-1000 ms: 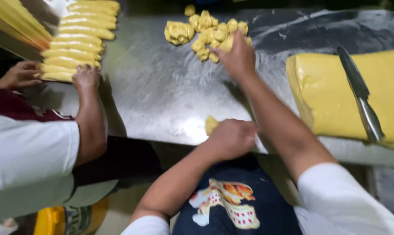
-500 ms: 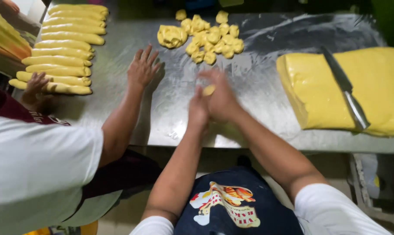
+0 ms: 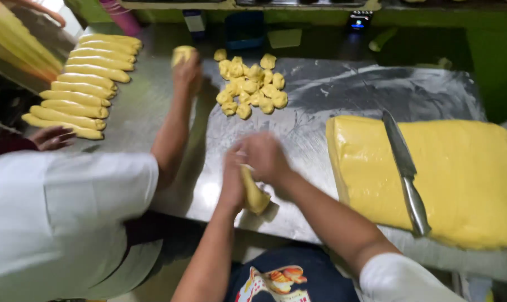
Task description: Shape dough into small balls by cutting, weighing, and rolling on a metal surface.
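Overhead light, glare on steel table [image 3: 332,106] (brightest near its front edge); hands motion-blurred, back of table dim, edges slightly warped.

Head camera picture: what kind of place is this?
Probably a bakery kitchen. A steel worktable holds a big yellow dough slab, cut dough pieces and rolled dough sticks.

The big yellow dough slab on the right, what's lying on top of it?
A long knife lies on the dough slab, blade toward the far side, handle toward the near edge. The steel table is under the slab; that covered part is hidden.
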